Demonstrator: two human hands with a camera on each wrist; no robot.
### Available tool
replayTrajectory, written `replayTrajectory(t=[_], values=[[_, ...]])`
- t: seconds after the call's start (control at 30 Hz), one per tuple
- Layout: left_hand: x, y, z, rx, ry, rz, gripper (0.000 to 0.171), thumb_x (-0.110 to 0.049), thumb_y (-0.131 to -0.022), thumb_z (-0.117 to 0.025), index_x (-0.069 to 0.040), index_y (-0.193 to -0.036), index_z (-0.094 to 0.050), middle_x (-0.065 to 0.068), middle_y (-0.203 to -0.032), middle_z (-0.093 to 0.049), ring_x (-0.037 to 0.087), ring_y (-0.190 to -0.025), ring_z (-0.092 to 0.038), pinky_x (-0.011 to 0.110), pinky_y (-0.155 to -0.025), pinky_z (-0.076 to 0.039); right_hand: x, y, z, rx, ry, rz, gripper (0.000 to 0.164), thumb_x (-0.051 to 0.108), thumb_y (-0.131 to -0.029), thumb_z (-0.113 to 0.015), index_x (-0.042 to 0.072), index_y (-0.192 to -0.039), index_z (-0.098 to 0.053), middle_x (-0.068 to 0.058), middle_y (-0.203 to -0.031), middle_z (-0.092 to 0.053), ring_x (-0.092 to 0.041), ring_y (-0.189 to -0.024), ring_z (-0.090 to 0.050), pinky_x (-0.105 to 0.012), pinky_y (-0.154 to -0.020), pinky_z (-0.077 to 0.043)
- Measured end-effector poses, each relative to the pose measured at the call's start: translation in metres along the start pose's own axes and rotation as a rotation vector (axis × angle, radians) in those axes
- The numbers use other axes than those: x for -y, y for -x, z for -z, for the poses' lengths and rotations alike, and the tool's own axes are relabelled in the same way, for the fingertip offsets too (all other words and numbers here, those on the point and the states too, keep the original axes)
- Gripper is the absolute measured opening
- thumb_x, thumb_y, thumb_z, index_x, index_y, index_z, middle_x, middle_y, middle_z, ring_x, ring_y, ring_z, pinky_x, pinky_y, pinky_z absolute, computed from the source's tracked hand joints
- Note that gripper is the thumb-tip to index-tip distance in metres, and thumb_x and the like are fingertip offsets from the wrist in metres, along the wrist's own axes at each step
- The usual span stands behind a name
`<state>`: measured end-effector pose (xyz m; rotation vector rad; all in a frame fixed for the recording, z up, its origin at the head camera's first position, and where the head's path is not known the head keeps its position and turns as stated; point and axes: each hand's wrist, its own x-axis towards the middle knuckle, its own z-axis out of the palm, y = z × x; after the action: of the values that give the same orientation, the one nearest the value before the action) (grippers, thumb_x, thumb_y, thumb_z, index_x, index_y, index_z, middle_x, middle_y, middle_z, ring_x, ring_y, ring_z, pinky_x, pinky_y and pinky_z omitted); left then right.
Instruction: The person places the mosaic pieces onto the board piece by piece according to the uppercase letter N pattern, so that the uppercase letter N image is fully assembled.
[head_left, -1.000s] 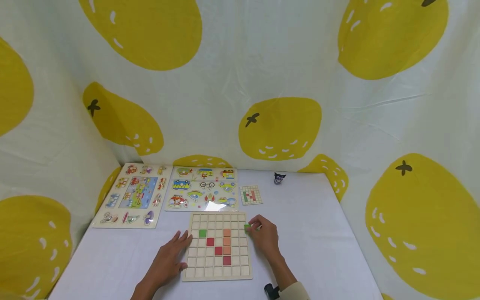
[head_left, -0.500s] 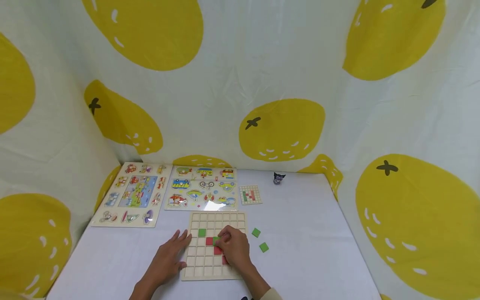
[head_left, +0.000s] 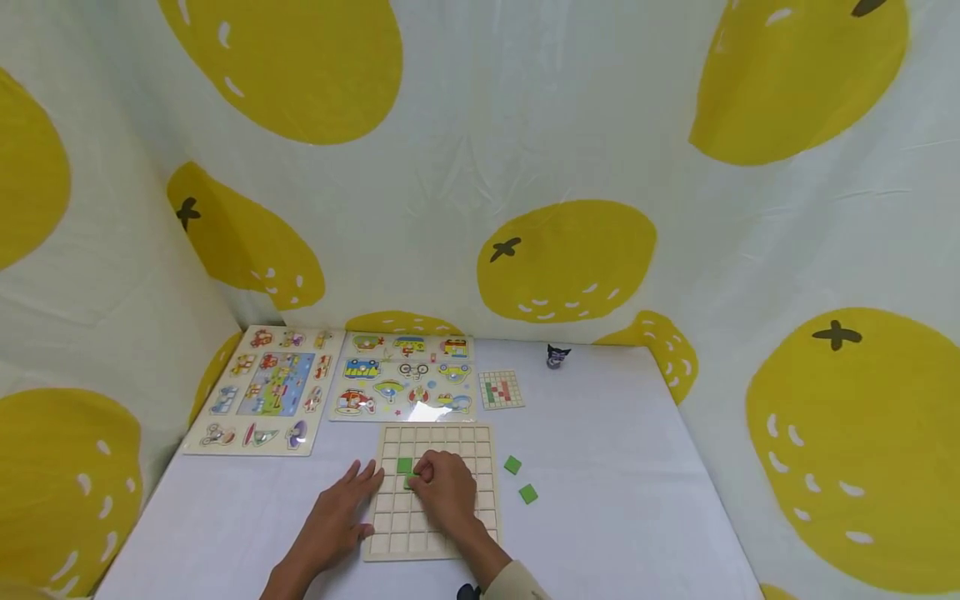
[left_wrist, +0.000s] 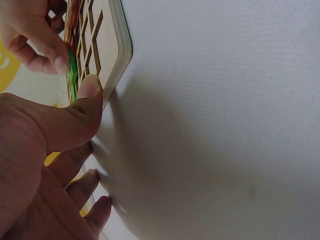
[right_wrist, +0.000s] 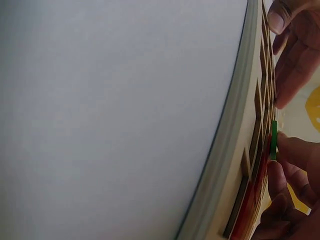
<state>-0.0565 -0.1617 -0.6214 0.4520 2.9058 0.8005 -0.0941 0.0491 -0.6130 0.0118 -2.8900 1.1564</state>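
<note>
A square wooden grid board lies on the white cloth. My left hand steadies it from the left, its thumb on the rim and its other fingers spread along the edge. My right hand reaches over the middle of the board and pinches a small green square tile between thumb and fingers. That tile is held on edge, low over the grid, just below a green tile seated in a cell. Red tiles show in the board in the right wrist view; in the head view my right hand hides them.
Two loose green tiles, an upper one and a lower one, lie right of the board. Behind it are a small pattern card, a vehicle puzzle, another picture puzzle at the left, and a dark little figurine.
My right hand has picked up a green tile from the table at the right and carried it leftward across the board. My left hand has stayed at the board's left edge.
</note>
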Motion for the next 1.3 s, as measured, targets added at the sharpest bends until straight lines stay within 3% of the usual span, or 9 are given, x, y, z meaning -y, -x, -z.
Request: replayTrajectory(t=[0.37,0.6,0.73,0.9,1.13,1.3], values=[[-0.001,-0.002,-0.002,0.002,0.004,-0.001,0.089,-0.011,-0.072,-0.095,-0.01,-0.153,-0.058,0.012,-0.165,-0.05,0.042,-0.157,-0.039,0.065,-0.119,-0.041,0.007,-0.001,-0.011,0.021,0.095,0.03,0.017,0.025,-0.082,-0.092,0.027,-0.085,-0.075,0.015,-0.069,-0.051,-0.003,-0.071,-0.043,-0.022,-0.06,-0.033],[0.001,-0.001,-0.004,-0.006,0.01,-0.006,0.09,-0.012,-0.072,-0.095,-0.011,-0.153,-0.057,0.012,-0.165,-0.049,0.042,-0.157,-0.039,0.065,-0.118,-0.042,0.002,0.002,-0.004,0.019,0.029,0.074,0.016,0.023,-0.079,-0.093,0.026,-0.088,-0.079,0.018,-0.068,-0.056,-0.001,-0.072,-0.044,-0.02,-0.059,-0.033],[0.001,0.0,-0.003,-0.013,0.01,-0.006,0.09,-0.011,-0.071,-0.096,-0.011,-0.153,-0.058,0.012,-0.164,-0.05,0.043,-0.156,-0.04,0.066,-0.117,-0.043,-0.004,0.0,0.009,0.0,-0.053,0.076,0.017,0.021,-0.08,-0.092,0.025,-0.092,-0.081,0.018,-0.071,-0.064,-0.002,-0.074,-0.049,-0.02,-0.062,-0.037],[0.001,-0.001,-0.003,0.017,0.02,0.032,0.092,-0.013,-0.072,-0.095,-0.014,-0.155,-0.056,0.009,-0.167,-0.047,0.041,-0.159,-0.036,0.066,-0.12,-0.04,-0.019,-0.004,0.033,-0.051,-0.118,-0.01,0.016,0.02,-0.084,-0.09,0.023,-0.098,-0.082,0.013,-0.078,-0.069,-0.006,-0.077,-0.055,-0.021,-0.064,-0.043],[0.001,0.0,-0.004,0.02,0.018,0.037,0.092,-0.012,-0.071,-0.095,-0.014,-0.155,-0.056,0.009,-0.167,-0.047,0.04,-0.16,-0.035,0.066,-0.12,-0.04,-0.054,-0.006,0.069,-0.165,-0.089,-0.138,0.024,0.02,-0.081,-0.091,0.024,-0.102,-0.082,0.01,-0.083,-0.073,-0.009,-0.077,-0.053,-0.024,-0.066,-0.041],[0.0,0.0,-0.003,0.022,0.024,0.049,0.093,-0.013,-0.072,-0.095,-0.014,-0.156,-0.055,0.008,-0.168,-0.046,0.04,-0.16,-0.034,0.067,-0.12,-0.04,-0.081,-0.003,0.09,-0.236,-0.046,-0.198,0.03,0.015,-0.078,-0.093,0.021,-0.105,-0.082,0.001,-0.098,-0.078,-0.018,-0.088,-0.063,-0.031,-0.071,-0.046]])
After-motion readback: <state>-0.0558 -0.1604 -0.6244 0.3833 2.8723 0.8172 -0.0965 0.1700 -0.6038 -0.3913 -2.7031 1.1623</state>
